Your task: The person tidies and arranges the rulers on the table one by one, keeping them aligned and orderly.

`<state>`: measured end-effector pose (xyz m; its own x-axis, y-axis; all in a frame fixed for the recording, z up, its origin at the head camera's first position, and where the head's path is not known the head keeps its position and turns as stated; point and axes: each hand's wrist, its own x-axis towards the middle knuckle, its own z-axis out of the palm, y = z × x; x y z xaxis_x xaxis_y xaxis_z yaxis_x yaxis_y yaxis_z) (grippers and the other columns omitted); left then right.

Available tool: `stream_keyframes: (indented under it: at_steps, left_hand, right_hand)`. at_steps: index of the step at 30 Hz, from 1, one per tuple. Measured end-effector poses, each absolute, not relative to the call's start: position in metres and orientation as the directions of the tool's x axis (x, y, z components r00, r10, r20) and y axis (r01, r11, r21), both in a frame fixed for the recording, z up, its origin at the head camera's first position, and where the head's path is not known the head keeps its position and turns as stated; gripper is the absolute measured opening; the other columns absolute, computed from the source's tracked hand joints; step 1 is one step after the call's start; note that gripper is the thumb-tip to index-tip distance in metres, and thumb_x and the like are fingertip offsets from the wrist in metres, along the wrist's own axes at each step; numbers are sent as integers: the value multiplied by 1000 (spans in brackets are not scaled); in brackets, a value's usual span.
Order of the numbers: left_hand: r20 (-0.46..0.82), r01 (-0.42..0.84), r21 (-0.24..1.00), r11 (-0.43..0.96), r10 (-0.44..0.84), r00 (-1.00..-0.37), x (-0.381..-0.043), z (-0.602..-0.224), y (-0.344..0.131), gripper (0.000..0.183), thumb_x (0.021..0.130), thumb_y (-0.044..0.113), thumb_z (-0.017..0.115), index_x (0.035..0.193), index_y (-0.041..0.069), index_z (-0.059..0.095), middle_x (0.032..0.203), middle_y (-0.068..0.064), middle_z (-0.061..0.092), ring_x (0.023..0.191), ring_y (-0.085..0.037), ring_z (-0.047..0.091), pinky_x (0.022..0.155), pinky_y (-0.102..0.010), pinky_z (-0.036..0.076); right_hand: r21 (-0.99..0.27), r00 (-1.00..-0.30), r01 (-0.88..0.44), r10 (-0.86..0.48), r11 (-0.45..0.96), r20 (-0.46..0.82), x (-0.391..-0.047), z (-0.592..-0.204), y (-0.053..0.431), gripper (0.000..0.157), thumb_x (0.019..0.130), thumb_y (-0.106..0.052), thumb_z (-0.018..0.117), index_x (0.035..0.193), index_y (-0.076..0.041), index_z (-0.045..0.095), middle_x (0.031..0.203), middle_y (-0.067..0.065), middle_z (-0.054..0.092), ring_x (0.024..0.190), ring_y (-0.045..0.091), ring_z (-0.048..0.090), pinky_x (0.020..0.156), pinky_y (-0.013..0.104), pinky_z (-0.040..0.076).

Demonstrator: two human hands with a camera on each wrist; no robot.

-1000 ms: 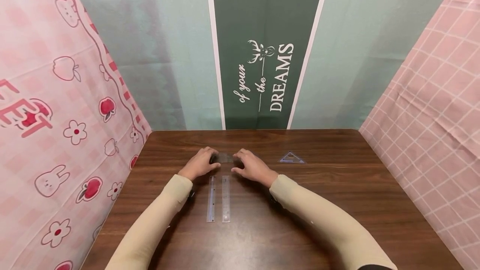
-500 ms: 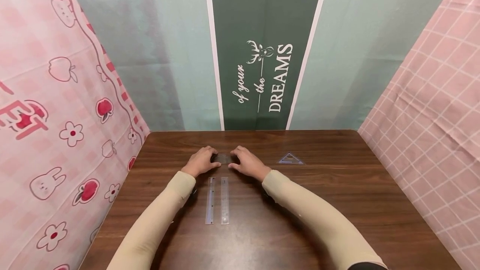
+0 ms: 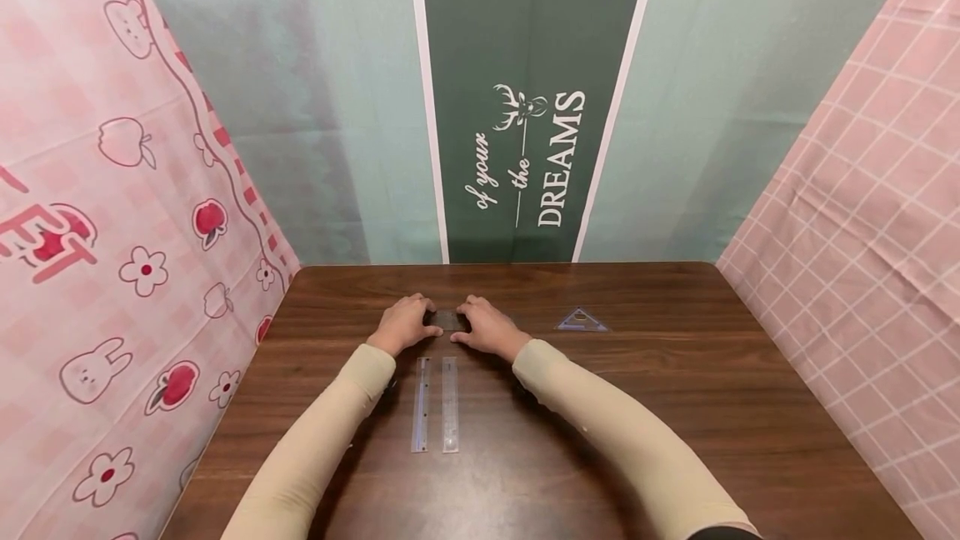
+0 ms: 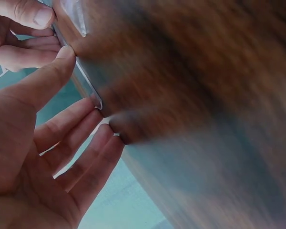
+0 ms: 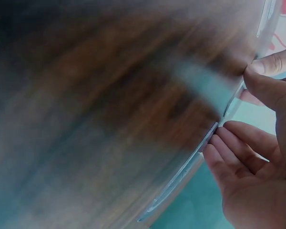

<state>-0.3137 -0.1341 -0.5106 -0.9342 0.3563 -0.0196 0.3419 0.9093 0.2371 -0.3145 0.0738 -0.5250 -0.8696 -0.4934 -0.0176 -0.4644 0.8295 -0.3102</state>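
Observation:
In the head view a clear, flat plastic piece [image 3: 446, 321] lies low at the tabletop between both hands; its full outline is hidden. My left hand [image 3: 402, 323] holds its left side, thumb at the near edge and fingers at the far edge. The left wrist view shows the thumb [image 4: 64, 55] and fingertips along its thin rim. From the right, my right hand [image 3: 489, 327] holds it the same way, fingers bent. Closer to me, two clear rulers, a blue-marked one [image 3: 421, 404] and a plain one [image 3: 450, 404], lie side by side.
A clear set square [image 3: 582, 320] with blue markings lies to the right on the brown wooden table [image 3: 637, 423]. Another clear plastic edge [image 5: 174, 183] shows beyond the right fingers in the right wrist view. Patterned cloths hang at the back and both sides.
The right hand has moved left, closer to the left hand and onto the clear piece. The left hand has barely shifted. The rulers and set square lie as before.

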Motion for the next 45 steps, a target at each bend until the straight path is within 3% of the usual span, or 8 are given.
stream_keyframes:
  at_steps: [9,16,20,25,30,39,45]
  left_hand:
    - [-26,316,244,917,332,-943,-311,-510,-135,48,96,40,83,130,9,74,130,-14,68,122,-35,66,100,-54,56]
    - [-8,320,244,916,332,-943,-311,-510,-135,44,97,39,83,127,9,75,129,-14,68,120,-37,67,98,-54,57]
    - [-6,323,244,914,334,-942,-311,-513,-134,43,97,38,83,126,8,75,129,-15,69,119,-38,67,98,-54,57]
    - [-6,329,254,909,342,-940,-310,-512,-131,41,97,35,83,125,5,75,123,-16,70,116,-37,68,98,-53,57]
    - [-13,333,256,908,347,-938,-307,-512,-129,42,97,33,84,124,3,74,120,-16,69,113,-36,68,99,-52,57]
    - [-1,335,250,909,346,-938,-305,-511,-127,38,93,30,86,116,3,72,109,-15,66,103,-36,68,92,-52,58]
    - [9,348,251,903,357,-934,-307,-509,-126,39,93,31,85,118,4,71,111,-14,67,104,-35,68,93,-51,58]
  right_hand:
    - [-301,-869,-464,-494,833,-31,-312,-520,68,55,100,-42,78,139,-4,70,115,7,57,104,22,56,91,36,51]
    - [-283,-872,-458,-488,843,-42,-310,-515,65,52,100,-41,78,136,-5,71,116,7,58,108,22,58,95,36,52]
    - [-287,-876,-446,-479,848,-53,-309,-515,65,51,100,-40,78,137,-5,71,128,11,61,122,26,60,104,39,52]
    - [-276,-891,-411,-446,869,-78,-307,-514,62,52,101,-40,77,140,-7,69,151,16,56,145,31,51,115,43,48]
    - [-265,-897,-402,-435,876,-80,-305,-515,62,52,101,-40,78,140,-7,69,153,16,56,147,31,50,116,43,47]
    - [-265,-886,-443,-463,856,-12,-302,-519,62,48,100,-36,80,133,-3,72,126,12,65,119,27,63,101,40,55]
    - [-332,-905,-403,-425,853,6,-303,-518,64,44,98,-33,82,129,-3,73,122,12,65,115,28,64,97,40,57]
